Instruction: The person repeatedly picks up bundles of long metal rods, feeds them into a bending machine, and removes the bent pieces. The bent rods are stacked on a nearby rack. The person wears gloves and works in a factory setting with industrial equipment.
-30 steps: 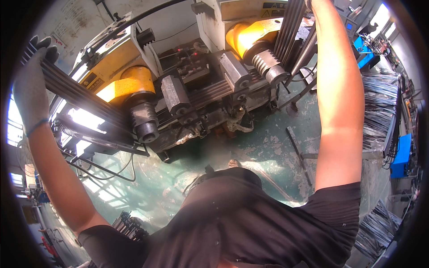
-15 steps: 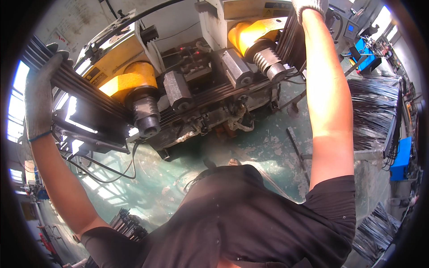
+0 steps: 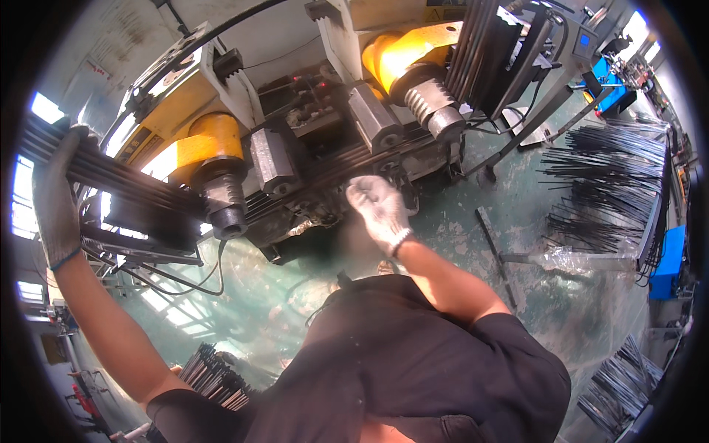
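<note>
My left hand [image 3: 59,188], in a pale knit glove, is raised at the far left. Its fingers close over a bundle of dark metal bars [image 3: 122,170] that slopes down toward the left yellow clamp arm [image 3: 210,144]. My right hand [image 3: 380,210], gloved too, hovers in front of the machine's lower middle with its fingers curled in. Whatever it might hold is hidden, and nothing sticks out of it. Behind it, long thin bars [image 3: 340,168] lie across the machine below two hexagonal steel blocks. More upright dark bars [image 3: 473,48] lean beside the right yellow arm [image 3: 395,59].
Ridged steel rollers [image 3: 224,199] jut toward me from the machine. On the right a rack holds many thin rods [image 3: 605,170], near a blue box [image 3: 668,258]. Another bar stack [image 3: 214,376] stands low left. A black cable [image 3: 185,295] hangs above the green floor.
My right hand has come down from the upper right to the middle, away from the upright bars. My left hand stays on its bundle, with both slightly farther left in view.
</note>
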The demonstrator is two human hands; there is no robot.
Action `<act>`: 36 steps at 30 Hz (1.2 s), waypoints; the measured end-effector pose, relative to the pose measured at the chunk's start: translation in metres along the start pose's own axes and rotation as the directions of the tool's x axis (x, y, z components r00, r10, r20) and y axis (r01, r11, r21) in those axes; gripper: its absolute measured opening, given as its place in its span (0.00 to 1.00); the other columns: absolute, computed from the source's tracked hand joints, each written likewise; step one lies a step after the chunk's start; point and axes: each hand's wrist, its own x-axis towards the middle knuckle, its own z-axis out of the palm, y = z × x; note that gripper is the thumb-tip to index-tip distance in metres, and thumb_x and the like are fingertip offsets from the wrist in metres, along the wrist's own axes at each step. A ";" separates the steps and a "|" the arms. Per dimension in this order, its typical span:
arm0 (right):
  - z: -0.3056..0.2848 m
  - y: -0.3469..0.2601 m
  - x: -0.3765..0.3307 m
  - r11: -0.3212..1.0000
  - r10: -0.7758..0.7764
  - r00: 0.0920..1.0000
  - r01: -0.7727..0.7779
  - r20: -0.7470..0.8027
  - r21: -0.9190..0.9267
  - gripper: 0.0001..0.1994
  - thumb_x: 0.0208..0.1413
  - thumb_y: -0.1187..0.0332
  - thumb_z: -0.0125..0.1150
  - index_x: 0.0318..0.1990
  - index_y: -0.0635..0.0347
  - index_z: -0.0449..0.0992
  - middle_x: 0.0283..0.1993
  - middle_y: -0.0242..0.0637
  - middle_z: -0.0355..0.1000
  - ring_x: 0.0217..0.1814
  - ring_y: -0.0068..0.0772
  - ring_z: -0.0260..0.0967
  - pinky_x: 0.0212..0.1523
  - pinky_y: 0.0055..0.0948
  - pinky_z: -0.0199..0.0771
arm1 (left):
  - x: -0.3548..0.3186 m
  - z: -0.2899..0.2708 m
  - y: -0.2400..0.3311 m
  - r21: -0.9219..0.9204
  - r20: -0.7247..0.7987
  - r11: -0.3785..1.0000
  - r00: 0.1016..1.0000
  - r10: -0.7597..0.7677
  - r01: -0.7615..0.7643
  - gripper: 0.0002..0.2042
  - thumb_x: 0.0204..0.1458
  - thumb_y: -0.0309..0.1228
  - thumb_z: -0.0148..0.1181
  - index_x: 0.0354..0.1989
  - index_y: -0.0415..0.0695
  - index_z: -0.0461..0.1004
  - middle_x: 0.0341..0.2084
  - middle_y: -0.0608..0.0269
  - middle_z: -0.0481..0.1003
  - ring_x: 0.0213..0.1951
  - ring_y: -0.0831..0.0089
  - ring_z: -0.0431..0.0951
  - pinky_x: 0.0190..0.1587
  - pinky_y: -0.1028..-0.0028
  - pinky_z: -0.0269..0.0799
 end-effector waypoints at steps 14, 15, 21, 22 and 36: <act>0.045 0.017 0.096 0.633 0.398 0.910 -0.364 0.117 0.683 0.15 0.73 0.55 0.61 0.58 0.52 0.76 0.52 0.37 0.78 0.52 0.30 0.73 0.59 0.35 0.72 | -0.009 -0.033 -0.040 0.604 0.212 0.763 0.970 0.122 -0.228 0.23 0.66 0.15 0.49 0.68 0.47 0.76 0.57 0.54 0.81 0.57 0.62 0.83 0.63 0.63 0.81; 0.048 0.017 0.095 0.638 0.363 0.927 -0.318 0.090 0.702 0.11 0.75 0.57 0.59 0.55 0.51 0.77 0.48 0.36 0.79 0.49 0.29 0.75 0.57 0.34 0.74 | -0.012 -0.034 -0.037 0.618 0.214 0.751 0.969 0.123 -0.232 0.26 0.64 0.13 0.50 0.68 0.48 0.75 0.57 0.53 0.81 0.57 0.63 0.83 0.63 0.63 0.81; 0.027 -0.010 0.030 0.543 0.270 0.951 -0.278 0.148 0.793 0.10 0.77 0.57 0.55 0.48 0.53 0.74 0.43 0.35 0.77 0.49 0.37 0.76 0.60 0.42 0.76 | -0.068 -0.060 0.000 0.654 0.044 0.750 0.995 0.091 -0.098 0.38 0.53 0.05 0.49 0.70 0.55 0.75 0.62 0.51 0.79 0.60 0.58 0.82 0.64 0.60 0.80; 0.016 -0.006 0.017 0.551 0.224 0.969 -0.214 0.104 0.807 0.11 0.74 0.60 0.58 0.48 0.57 0.73 0.40 0.36 0.76 0.47 0.39 0.77 0.54 0.45 0.82 | -0.085 -0.067 0.010 0.711 0.068 0.688 0.988 0.141 -0.147 0.36 0.54 0.06 0.50 0.70 0.55 0.75 0.62 0.51 0.79 0.59 0.59 0.83 0.63 0.60 0.80; -0.345 -0.054 -0.204 0.950 -0.076 0.823 0.231 -0.564 0.209 0.19 0.70 0.51 0.65 0.39 0.60 0.75 0.27 0.31 0.71 0.25 0.27 0.69 0.29 0.33 0.76 | -0.398 -0.006 -0.031 -0.739 0.051 0.502 0.780 -0.624 0.450 0.18 0.70 0.29 0.54 0.63 0.30 0.77 0.53 0.50 0.80 0.52 0.64 0.81 0.59 0.65 0.76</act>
